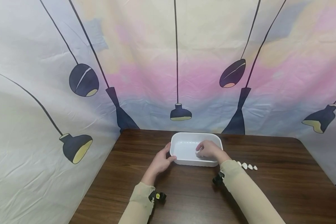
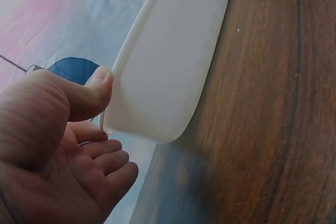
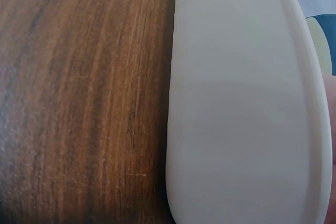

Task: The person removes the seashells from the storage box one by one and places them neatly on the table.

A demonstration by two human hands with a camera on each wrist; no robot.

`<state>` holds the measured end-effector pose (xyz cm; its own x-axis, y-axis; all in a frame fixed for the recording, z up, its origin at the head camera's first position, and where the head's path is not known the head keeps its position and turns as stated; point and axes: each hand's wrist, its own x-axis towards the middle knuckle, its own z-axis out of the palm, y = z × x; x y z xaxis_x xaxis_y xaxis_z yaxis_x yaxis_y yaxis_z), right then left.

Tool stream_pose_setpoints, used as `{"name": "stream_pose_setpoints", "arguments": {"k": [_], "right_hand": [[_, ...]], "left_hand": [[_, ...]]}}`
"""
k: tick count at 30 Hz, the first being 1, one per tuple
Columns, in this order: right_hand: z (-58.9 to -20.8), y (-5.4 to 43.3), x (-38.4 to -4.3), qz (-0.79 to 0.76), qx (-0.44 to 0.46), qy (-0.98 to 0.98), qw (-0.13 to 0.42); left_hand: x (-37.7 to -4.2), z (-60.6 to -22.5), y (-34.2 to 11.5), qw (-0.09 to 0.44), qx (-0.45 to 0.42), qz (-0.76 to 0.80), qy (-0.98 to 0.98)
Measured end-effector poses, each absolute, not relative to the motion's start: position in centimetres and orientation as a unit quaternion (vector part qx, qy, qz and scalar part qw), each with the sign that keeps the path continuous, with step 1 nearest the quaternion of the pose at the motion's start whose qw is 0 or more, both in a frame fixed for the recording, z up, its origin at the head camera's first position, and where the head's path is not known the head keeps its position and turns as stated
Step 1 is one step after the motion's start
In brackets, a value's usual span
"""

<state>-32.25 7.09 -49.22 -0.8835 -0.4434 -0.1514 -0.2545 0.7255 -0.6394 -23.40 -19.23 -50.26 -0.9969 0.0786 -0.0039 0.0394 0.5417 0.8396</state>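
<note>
A white rectangular basin (image 1: 182, 162) with rounded corners stands on the wooden table. My left hand (image 1: 160, 161) holds it by its left end. In the left wrist view the thumb (image 2: 100, 85) lies on the rim, with the fingers (image 2: 113, 161) loosely curled behind the corner. My right hand (image 1: 210, 149) reaches down inside the basin, its fingertips pinching a small white stone (image 1: 197, 152) that is mostly hidden by them. In the right wrist view the basin's outer wall (image 3: 241, 103) covers nearly all of that hand.
Several small white stones (image 1: 245, 166) lie in a row on the dark brown table (image 1: 184, 193), right of the basin and beside the right forearm. Behind the table's far edge hangs a pastel cloth (image 1: 145, 77) printed with lamps. Each wrist carries a small black camera (image 1: 158, 196).
</note>
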Motion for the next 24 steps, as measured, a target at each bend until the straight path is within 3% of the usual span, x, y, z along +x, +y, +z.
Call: {"name": "stream_pose_setpoints", "arguments": {"k": [24], "right_hand": [[-49.17, 6.31, -31.98, -0.290, -0.191, 0.928, 0.131]], "left_hand": [[-23.40, -50.27, -19.29, 0.024, 0.030, 0.477, 0.878]]}}
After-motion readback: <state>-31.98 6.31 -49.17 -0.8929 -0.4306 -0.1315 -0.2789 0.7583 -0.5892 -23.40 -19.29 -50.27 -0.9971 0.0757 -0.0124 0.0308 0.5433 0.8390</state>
